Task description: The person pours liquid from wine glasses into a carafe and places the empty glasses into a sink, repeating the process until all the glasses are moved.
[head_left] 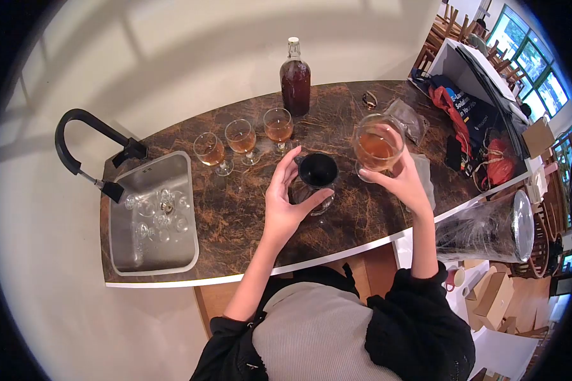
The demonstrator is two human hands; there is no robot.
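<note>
My left hand [286,206] curls round the left side of a glass, its thumb across the front. A black funnel-like piece [318,170] sits in the mouth of that glass and hides most of it. My right hand [403,178] grips a stemmed glass [378,145] of amber drink, raised over the counter to the right of the funnel. To the left stand three more stemmed glasses [209,150] [241,136] [278,126] with amber drink. Behind them is a swing-top bottle [295,82] of dark red liquid.
The brown marbled counter [235,222] has a steel sink [124,244] at left with several clear glasses inside, under a black faucet [95,124]. Clear plastic bags [408,119] lie at right, beside a box [448,57] and red and dark cloth bags [467,105].
</note>
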